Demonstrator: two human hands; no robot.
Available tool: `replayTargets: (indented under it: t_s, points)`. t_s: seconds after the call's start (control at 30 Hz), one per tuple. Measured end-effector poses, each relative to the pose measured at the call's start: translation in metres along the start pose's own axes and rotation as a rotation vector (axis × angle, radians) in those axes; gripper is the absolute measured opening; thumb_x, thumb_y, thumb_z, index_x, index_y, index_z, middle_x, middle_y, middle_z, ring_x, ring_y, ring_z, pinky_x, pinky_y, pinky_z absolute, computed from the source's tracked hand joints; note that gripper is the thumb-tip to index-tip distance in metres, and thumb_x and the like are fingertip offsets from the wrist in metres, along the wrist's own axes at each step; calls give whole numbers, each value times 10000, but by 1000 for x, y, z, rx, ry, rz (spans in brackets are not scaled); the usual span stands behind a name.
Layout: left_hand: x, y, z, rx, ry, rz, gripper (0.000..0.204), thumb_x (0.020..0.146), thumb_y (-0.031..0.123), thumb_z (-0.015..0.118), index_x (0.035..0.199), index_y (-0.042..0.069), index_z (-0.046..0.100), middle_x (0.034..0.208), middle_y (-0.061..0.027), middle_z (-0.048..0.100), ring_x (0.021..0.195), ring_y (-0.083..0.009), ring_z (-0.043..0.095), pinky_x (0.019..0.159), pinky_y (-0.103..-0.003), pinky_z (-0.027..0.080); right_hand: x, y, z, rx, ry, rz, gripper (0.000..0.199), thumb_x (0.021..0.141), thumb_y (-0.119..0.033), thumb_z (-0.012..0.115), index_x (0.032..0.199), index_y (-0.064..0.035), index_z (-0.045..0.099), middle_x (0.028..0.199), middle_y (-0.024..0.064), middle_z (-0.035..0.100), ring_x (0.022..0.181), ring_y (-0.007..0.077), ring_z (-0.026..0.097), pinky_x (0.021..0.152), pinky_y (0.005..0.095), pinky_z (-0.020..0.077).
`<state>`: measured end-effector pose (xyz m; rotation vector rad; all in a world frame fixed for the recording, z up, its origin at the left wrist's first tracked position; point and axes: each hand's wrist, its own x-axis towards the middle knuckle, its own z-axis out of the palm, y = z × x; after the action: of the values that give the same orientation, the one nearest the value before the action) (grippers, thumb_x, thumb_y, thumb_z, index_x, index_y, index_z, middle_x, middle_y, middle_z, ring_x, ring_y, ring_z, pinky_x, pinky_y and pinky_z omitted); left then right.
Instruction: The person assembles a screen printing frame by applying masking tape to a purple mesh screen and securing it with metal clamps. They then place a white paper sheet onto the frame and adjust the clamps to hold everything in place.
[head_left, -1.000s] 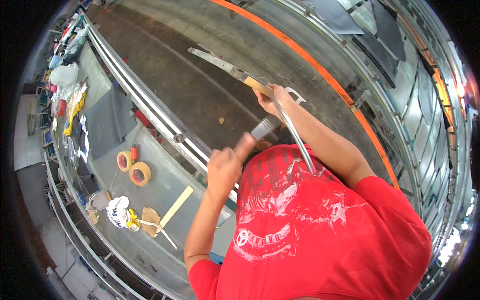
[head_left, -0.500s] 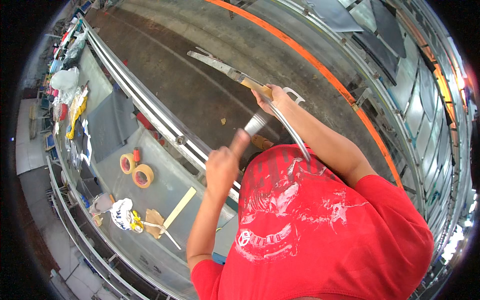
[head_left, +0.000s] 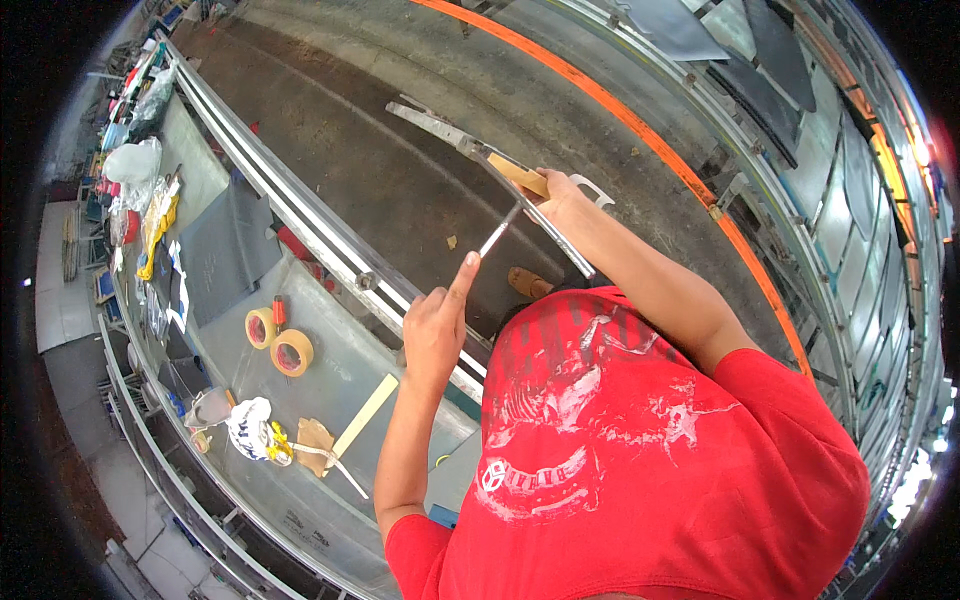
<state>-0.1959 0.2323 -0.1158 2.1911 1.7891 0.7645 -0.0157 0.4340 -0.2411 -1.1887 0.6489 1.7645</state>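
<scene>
My right hand [head_left: 556, 190] grips a long aluminium profile [head_left: 450, 132] together with a small wooden block [head_left: 518, 174], held out over the concrete floor. My left hand [head_left: 438, 325] is closed around the handle end of a thin metal tool [head_left: 498, 232], index finger stretched along it. The tool's tip touches the profile just beside my right hand. My red shirt [head_left: 640, 450] fills the lower right and hides what lies below it.
A long metal workbench [head_left: 340, 340] runs on my left with an aluminium rail [head_left: 300, 225] along its edge. On it lie two rolls of tape [head_left: 291, 351], a wooden strip [head_left: 365, 415], a dark sheet [head_left: 228, 255], rags and bags. An orange line [head_left: 640, 130] crosses the floor.
My left hand has shifted the thin tool slightly against the profile and its index finger now points along it. My right hand keeps the profile in about the same place.
</scene>
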Motion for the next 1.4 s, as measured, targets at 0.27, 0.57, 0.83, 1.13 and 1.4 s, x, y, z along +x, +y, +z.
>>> replayTargets:
  t_s: [0.27,0.57,0.83,1.13,1.4]
  points:
    - [-5,4,2,4,-29,-35,531,830,-40,614,1335,122,583,672,-74,532,559,-216,508,581,-342,460,8,-6,-2,61,-39,21,325,998,-155,437,1177,116,442,1131,305,556,945,401,655,682,417,634]
    - [2,21,15,-1273,597,-251,243,993,199,557,817,81,438,562,45,362,512,-57,314,479,-242,210,-47,-49,-47,-18,-259,184,328,1015,-198,461,1215,60,441,1131,212,553,965,311,625,744,362,603]
    - [43,-1,-2,-953,847,-624,357,1033,305,450,757,104,347,640,11,386,533,-41,298,455,-230,196,-119,-60,-41,-118,-505,264,302,987,-176,508,1179,55,473,1090,191,577,946,276,630,746,339,589]
    - [36,10,4,-993,730,-387,453,1047,408,361,725,89,340,588,-25,400,492,-59,275,431,-218,163,-134,-41,-25,-46,-570,353,329,1018,-187,382,1207,65,473,1105,206,559,981,292,624,768,350,611]
    - [14,17,24,-1051,544,-340,437,1048,385,371,733,82,361,591,-19,377,508,-75,293,455,-245,191,-134,-38,-21,-14,-545,416,321,1020,-173,381,1195,69,498,1114,196,563,996,291,619,783,349,610]
